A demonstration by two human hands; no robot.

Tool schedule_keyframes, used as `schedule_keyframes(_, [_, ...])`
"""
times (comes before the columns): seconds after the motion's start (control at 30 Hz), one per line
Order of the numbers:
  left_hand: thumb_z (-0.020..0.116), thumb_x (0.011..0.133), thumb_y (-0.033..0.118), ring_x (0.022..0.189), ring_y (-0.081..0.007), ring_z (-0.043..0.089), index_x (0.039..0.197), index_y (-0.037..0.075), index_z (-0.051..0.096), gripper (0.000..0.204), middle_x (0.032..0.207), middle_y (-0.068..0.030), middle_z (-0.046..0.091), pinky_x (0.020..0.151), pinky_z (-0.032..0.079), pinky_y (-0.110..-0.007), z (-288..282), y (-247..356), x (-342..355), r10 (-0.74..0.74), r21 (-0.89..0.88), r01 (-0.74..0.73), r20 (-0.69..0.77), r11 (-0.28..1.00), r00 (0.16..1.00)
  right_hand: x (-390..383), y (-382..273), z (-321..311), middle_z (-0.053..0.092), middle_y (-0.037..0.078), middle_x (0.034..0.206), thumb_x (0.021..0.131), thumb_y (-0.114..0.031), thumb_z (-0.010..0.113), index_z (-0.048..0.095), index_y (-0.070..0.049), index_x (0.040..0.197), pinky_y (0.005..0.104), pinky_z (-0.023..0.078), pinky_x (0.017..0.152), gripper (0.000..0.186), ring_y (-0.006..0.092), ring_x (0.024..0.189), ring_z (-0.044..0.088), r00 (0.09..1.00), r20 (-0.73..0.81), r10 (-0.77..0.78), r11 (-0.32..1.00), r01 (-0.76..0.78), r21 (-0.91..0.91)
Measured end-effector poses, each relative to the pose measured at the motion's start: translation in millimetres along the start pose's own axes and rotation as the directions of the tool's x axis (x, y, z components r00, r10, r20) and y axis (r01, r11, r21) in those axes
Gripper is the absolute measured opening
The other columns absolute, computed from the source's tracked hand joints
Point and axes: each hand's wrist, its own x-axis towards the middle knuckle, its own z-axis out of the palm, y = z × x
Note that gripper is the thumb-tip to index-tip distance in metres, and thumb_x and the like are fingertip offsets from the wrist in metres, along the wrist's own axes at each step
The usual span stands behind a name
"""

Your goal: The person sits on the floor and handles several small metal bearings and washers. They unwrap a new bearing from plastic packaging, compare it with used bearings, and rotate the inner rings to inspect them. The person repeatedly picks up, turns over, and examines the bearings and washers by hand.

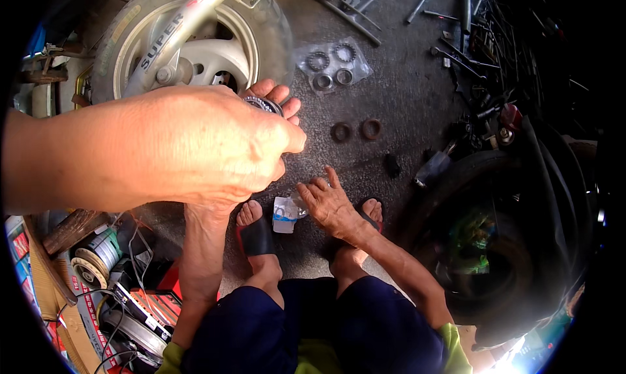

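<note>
Another person's bare arm [85, 149] reaches in from the left edge, close to me, and its hand [241, 139] covers most of my left hand. Beyond that hand the curled fingertips of my left hand [279, 95] show around a shiny steel bearing ring [264, 104]. The other person's fingers are at the ring too; its lower part is hidden. My right hand [329, 208] is held over the floor between my feet, fingers apart and bent. Beside its thumb is a clear plastic packet with a white and blue label [284, 215]; no grip on it shows.
A motorcycle wheel [277, 41] and fork stand at the upper left. On the floor are a clear bag of rings [334, 65] and two brown rings [355, 131]. Scattered tools [456, 58] lie upper right, tyres [450, 204] at right, and boxes with cables [134, 296] lower left.
</note>
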Motion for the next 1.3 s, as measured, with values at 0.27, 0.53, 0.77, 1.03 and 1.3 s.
schedule_keyframes(0.27, [0.040,0.097,0.040,0.137,-0.0386,0.028,0.138,-0.006,0.031,0.062,0.138,-0.0221,0.041,0.116,0.018,-0.048,-6,1,4,0.064,-0.007,-0.064,0.109,0.998,0.992,46,8,-66,0.054,0.017,0.120,0.076,-0.007,0.063,0.048,0.004,0.124,0.0565,0.026,0.108,0.052,0.0313,0.119,0.049,0.970,-0.241,-0.005,1.000,-0.003,-0.029])
schedule_keyframes(0.53, [0.039,0.095,0.035,0.129,-0.0353,0.035,0.129,-0.006,0.037,0.054,0.132,-0.0186,0.042,0.113,0.025,-0.043,9,22,16,0.005,0.190,-0.033,0.150,0.981,0.989,17,-9,-48,0.053,0.019,0.122,0.072,-0.010,0.070,0.047,0.005,0.124,0.0564,0.028,0.106,0.059,0.0341,0.119,0.048,0.967,-0.247,0.061,0.991,-0.030,0.127])
schedule_keyframes(0.77, [0.038,0.099,0.037,0.145,-0.0339,0.002,0.148,-0.001,0.005,0.070,0.156,-0.0211,0.002,0.119,0.008,-0.044,47,25,4,0.095,-0.005,-0.105,0.462,0.994,0.882,-3,-7,-35,0.053,0.019,0.122,0.073,-0.012,0.070,0.048,0.005,0.123,0.0533,0.029,0.106,0.058,0.0347,0.118,0.048,0.969,-0.205,0.137,0.982,-0.107,0.154])
schedule_keyframes(1.03, [0.033,0.100,0.045,0.092,-0.0271,0.062,0.108,-0.006,0.054,0.056,0.105,-0.0223,0.063,0.096,0.044,-0.041,53,29,-21,0.002,0.107,-0.015,0.118,0.994,0.993,-53,-12,-119,0.056,0.010,0.062,0.079,-0.012,0.071,0.065,-0.003,0.079,0.0362,0.046,0.052,0.012,0.0267,0.057,0.058,0.718,-0.164,0.676,0.673,-0.511,0.535])
schedule_keyframes(1.3, [0.065,0.074,0.009,0.060,-0.0279,0.049,0.080,0.006,0.057,0.011,0.067,-0.0086,0.049,0.057,0.039,-0.041,98,14,-172,-0.160,0.436,-0.597,0.703,-0.673,0.693,-75,-163,-265,0.060,0.021,0.110,0.071,-0.027,0.076,0.059,0.001,0.110,0.0470,0.045,0.089,0.051,0.0374,0.103,0.057,0.607,-0.428,0.670,0.741,-0.511,0.435])
